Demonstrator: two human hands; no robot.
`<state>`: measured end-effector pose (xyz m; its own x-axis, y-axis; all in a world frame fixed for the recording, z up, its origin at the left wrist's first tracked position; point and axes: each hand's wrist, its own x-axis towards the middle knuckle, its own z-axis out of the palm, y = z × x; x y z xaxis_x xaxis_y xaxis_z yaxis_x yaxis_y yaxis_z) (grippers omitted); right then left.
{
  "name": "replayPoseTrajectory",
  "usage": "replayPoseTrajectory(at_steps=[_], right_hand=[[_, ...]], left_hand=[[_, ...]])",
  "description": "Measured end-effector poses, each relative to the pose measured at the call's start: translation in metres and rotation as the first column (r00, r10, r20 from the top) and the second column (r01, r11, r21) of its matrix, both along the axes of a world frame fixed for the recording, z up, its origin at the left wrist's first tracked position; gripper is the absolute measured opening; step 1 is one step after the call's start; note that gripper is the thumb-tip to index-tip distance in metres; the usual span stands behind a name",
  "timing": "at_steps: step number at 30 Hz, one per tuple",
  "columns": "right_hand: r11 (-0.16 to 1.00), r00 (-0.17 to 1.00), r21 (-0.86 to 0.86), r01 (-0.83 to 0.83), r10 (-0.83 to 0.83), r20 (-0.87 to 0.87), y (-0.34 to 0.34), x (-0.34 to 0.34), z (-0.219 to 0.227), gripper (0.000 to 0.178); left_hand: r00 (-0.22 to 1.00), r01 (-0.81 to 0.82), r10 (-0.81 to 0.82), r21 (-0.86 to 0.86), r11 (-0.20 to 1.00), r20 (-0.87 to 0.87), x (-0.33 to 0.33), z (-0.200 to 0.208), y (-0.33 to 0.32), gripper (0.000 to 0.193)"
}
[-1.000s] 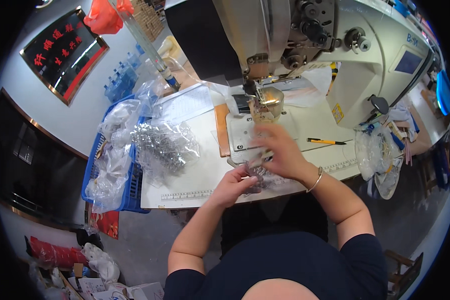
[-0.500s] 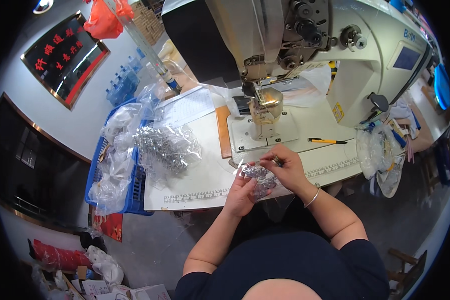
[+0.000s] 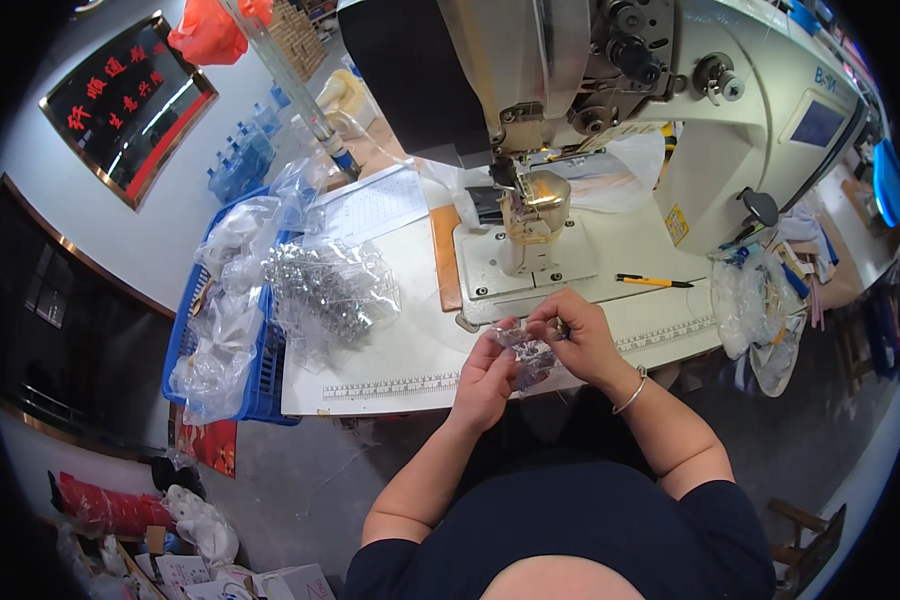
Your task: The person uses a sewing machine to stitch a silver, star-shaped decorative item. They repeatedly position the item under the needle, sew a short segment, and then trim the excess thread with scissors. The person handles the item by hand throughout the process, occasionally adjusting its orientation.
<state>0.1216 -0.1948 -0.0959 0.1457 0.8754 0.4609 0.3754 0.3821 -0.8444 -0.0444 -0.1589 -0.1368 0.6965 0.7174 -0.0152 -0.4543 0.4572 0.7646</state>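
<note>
A small clear plastic bag (image 3: pixel 535 356) with shiny silver bits inside hangs between my hands, over the front edge of the white table. My left hand (image 3: pixel 486 382) is closed on the bag's left side, thumb on top. At the bag's upper edge, the fingers of my right hand (image 3: pixel 578 338) are bent and pinched together on the plastic. Just beyond my hands stands an industrial sewing machine's post and presser area (image 3: pixel 532 225) on a metal plate. A bigger clear bag of silver pieces (image 3: pixel 340 290) lies on the table to the left.
A blue plastic basket (image 3: pixel 262 375) with clear bags is at the table's left edge. A yellow-black pen (image 3: pixel 654 281) lies right of the machine plate. Ruler tape (image 3: pixel 400 387) runs along the front edge. Plastic-wrapped items (image 3: pixel 760 300) sit at the right.
My hands have drawn together at the small bag's upper edge. Its silver contents now show lower down, under my fingers. The whole view has shifted slightly.
</note>
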Motion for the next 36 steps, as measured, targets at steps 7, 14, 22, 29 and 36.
replayPoseTrajectory(at_steps=[7, 14, 22, 29, 36], right_hand=[[0.999, 0.999, 0.030, 0.033, -0.033, -0.009, -0.001, -0.001, -0.006, 0.021], [0.987, 0.981, 0.111, 0.113, -0.129, 0.147, -0.004, -0.002, -0.004, 0.022], [0.978, 0.977, 0.160, 0.136, -0.160, 0.144, 0.002, 0.003, -0.010, 0.014], [0.992, 0.991, 0.002, 0.128, -0.128, -0.029, 0.001, -0.002, -0.009, 0.010], [0.986, 0.983, 0.054, 0.159, -0.163, 0.080, 0.003, -0.002, -0.006, 0.015]], left_hand=[[1.000, -0.027, 0.026, 0.064, 0.998, 0.015, 0.004, 0.008, -0.005, 0.042], [0.992, -0.120, 0.123, -0.094, 0.988, 0.021, 0.011, -0.001, 0.000, 0.041], [0.995, -0.088, 0.091, -0.085, 0.992, 0.038, 0.009, 0.003, -0.002, 0.036], [0.992, -0.119, 0.124, -0.122, 0.985, 0.029, 0.010, 0.008, -0.006, 0.034], [0.990, -0.125, 0.129, -0.075, 0.989, 0.058, 0.008, 0.006, -0.008, 0.032]])
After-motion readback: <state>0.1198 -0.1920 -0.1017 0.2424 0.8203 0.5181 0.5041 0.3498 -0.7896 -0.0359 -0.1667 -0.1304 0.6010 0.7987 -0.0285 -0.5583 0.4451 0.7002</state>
